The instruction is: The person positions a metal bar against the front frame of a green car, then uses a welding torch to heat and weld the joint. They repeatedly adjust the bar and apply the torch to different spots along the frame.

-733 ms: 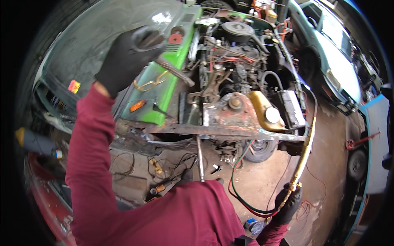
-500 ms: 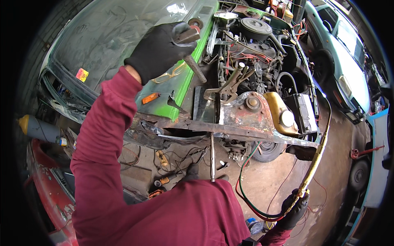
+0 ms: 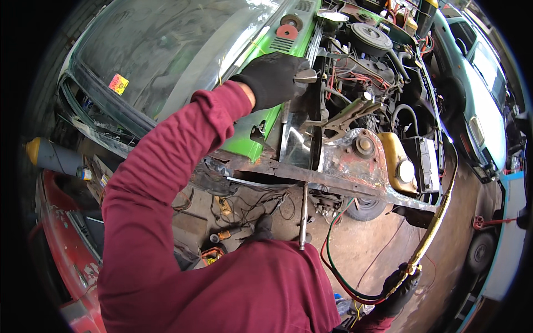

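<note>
My left hand (image 3: 272,80), in a black glove, is closed around a chipping hammer (image 3: 305,76) near its steel head. The hammer's coiled handle points downward below my fist. This hand hovers over the green cowl panel (image 3: 241,145), beside the open engine bay. At lower right, my gloved right hand (image 3: 401,286) grips a brass gas torch (image 3: 430,233) with red and green hoses. A small bright flame shows at the torch's tip, off the bay's right side. Locking clamp pliers (image 3: 351,117) sit on the bay's inner edge, near a bare metal sheet (image 3: 300,145).
Around the bay are an air cleaner (image 3: 371,38), a yellowish reservoir (image 3: 395,161) and a black battery (image 3: 423,161). A steel rod (image 3: 303,216) stands out toward me from the front edge. Cables and an orange-bodied power tool (image 3: 222,236) lie on the floor. A light-coloured car (image 3: 472,83) stands right.
My left hand has moved right with the chipping hammer, from over the windshield side toward the engine bay. The view has shifted slightly; my right hand keeps the torch about where it was.
</note>
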Action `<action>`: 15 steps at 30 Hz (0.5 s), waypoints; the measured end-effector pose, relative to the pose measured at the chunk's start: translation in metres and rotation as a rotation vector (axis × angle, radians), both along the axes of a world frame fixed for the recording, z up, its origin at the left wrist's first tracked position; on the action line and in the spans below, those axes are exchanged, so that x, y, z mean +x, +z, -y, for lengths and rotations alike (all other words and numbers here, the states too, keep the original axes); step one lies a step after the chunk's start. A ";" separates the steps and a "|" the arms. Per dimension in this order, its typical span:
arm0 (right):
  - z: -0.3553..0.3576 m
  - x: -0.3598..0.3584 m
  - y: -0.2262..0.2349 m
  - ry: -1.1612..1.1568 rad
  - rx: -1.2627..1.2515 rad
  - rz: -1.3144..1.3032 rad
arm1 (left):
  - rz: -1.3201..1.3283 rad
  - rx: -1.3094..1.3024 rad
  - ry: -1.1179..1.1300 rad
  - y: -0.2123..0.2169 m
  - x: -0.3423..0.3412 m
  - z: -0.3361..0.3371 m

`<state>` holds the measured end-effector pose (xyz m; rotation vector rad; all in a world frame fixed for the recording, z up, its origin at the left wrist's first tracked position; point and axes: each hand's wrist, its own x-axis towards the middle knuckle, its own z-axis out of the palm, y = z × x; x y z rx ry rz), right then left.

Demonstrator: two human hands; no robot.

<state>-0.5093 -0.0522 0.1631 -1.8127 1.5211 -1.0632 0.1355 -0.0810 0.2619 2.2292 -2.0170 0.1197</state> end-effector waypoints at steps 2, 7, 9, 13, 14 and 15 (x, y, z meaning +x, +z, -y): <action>-0.002 -0.001 0.003 0.024 0.026 -0.004 | 0.013 0.008 -0.024 -0.002 0.002 0.002; -0.005 0.013 0.023 0.064 0.347 0.785 | -0.177 0.005 0.073 0.000 -0.007 -0.002; -0.006 0.025 0.032 0.016 0.315 0.663 | -0.280 -0.016 0.136 -0.003 -0.009 -0.003; -0.008 0.048 0.059 0.015 0.319 0.617 | -0.068 -0.094 -0.099 -0.010 0.004 -0.004; -0.007 0.054 0.068 -0.013 0.305 0.513 | -0.075 -0.041 -0.078 -0.012 0.005 -0.002; -0.008 0.059 0.079 -0.043 0.291 0.408 | -0.194 -0.050 -0.019 -0.014 0.006 -0.001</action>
